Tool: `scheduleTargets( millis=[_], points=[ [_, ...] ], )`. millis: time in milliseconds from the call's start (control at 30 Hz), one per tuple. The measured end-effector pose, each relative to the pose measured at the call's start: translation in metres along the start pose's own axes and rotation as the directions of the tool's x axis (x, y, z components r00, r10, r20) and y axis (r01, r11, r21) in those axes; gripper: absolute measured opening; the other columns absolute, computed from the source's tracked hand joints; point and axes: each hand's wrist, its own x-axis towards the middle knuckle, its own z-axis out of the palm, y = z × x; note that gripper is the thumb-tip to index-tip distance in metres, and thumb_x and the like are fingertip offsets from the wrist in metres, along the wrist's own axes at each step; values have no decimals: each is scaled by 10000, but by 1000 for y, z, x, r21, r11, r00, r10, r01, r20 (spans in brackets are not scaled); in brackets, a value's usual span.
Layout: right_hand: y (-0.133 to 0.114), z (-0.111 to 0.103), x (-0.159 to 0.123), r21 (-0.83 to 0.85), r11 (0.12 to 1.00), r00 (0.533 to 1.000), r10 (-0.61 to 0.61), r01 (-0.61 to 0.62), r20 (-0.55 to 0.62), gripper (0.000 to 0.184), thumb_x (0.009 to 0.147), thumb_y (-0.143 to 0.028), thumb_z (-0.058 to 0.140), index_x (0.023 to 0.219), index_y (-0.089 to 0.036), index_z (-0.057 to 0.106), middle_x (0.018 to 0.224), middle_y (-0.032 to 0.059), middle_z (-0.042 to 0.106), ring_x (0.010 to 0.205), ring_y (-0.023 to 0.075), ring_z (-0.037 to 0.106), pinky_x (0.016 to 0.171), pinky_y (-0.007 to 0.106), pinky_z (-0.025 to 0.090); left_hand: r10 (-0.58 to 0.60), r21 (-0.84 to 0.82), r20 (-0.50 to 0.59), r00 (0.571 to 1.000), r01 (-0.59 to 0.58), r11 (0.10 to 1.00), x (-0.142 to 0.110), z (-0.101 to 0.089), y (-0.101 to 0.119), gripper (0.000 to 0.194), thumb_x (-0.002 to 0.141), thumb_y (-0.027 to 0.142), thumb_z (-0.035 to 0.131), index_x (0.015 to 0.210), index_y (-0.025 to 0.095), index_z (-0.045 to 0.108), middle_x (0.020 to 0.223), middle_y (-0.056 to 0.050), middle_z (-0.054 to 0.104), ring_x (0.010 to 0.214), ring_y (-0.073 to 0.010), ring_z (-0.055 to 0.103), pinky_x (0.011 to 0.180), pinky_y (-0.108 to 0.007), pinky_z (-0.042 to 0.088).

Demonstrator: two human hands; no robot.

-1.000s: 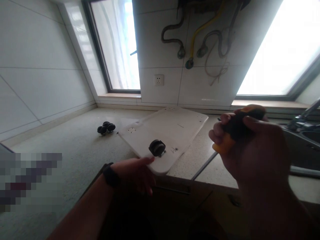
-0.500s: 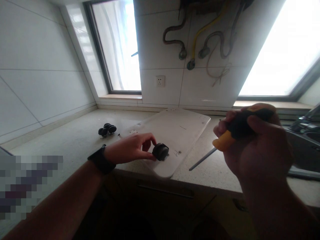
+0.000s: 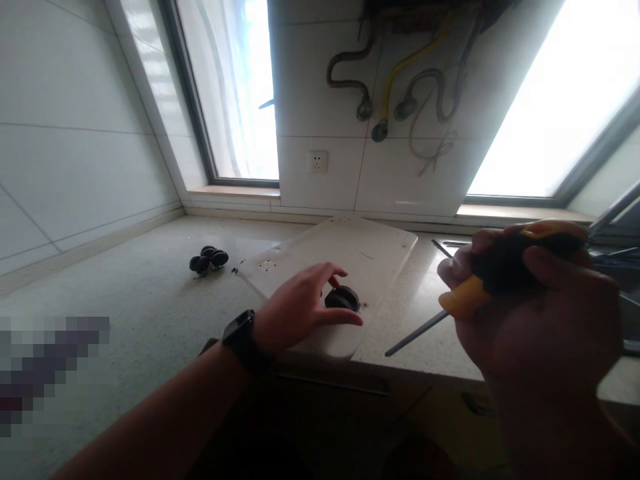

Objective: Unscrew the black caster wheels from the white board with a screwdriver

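Note:
A black caster wheel (image 3: 343, 299) sits on the near part of a white board (image 3: 320, 260) with small holes, lying on the counter. My left hand (image 3: 305, 303), with a black watch on its wrist, reaches over the board. Its fingers and thumb are spread around the caster; whether they touch it I cannot tell. On the right, above the counter, my right hand (image 3: 535, 320) grips a screwdriver (image 3: 465, 299) with a yellow and black handle. Its metal shaft points down and to the left. Several more black casters (image 3: 209, 260) lie grouped left of the board.
A speckled pale counter (image 3: 150, 287) runs below a tiled wall and two windows. Behind my right hand lies a thin dark rod (image 3: 442, 249), partly hidden. A sink (image 3: 631, 287) is at the far right. Pipes (image 3: 385, 87) hang on the wall beside a socket (image 3: 318, 161).
My left hand has moved right and its pinch at the caster has opened into spread fingers. The caster has shifted slightly right in view. My right hand, with the screwdriver, is a little lower and farther right.

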Motion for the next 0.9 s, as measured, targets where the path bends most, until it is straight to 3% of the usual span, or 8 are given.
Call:
scheduleTargets(
  millis=[133,200,400,567,700,900],
  points=[
    [-3,6,-5,-2,1000,1000,-15,15,3,130,658,-181,593,748,-268,630,744,4,488,614,174,513,494,337,390,-47,-315,205,978,112,942,3,-12,-5,470,934,524,625,1243,172,674,1062,-119,728,862,-215,648,728,-292,463],
    [-6,9,-7,-8,1000,1000,-27,27,14,137,665,-173,573,750,-267,625,742,6,497,607,176,511,488,340,395,-60,-353,247,967,147,924,2,-22,-7,405,984,481,556,1207,172,693,1079,-117,732,914,-220,668,767,-295,481],
    [-5,24,-9,6,998,996,-67,67,60,158,669,-168,595,771,-285,625,745,-5,521,581,169,514,475,335,386,-82,-187,205,975,122,975,-4,-31,-14,338,942,400,639,1207,198,698,1101,-102,717,948,-218,654,767,-294,483],
    [12,41,-3,19,994,991,-113,112,70,164,649,-240,628,792,-277,557,673,-27,536,519,154,474,459,320,362,-87,-117,144,986,104,988,-5,-27,-21,366,893,373,696,1209,191,668,1035,-80,701,735,-161,596,625,-270,452],
    [27,53,-2,-7,995,986,-97,99,134,178,718,-268,647,829,-283,509,748,-31,561,561,145,493,487,315,395,-98,-191,112,989,118,975,-5,-23,-24,468,860,371,731,1278,199,610,983,-59,665,745,-158,581,654,-279,478],
    [41,64,-9,-72,978,946,-172,198,274,199,828,-242,632,942,-294,478,797,-45,554,599,135,492,533,306,403,-113,-256,160,981,151,955,-2,-19,-32,502,858,363,738,1306,213,570,994,-50,627,767,-151,557,664,-274,475]
  ],
)
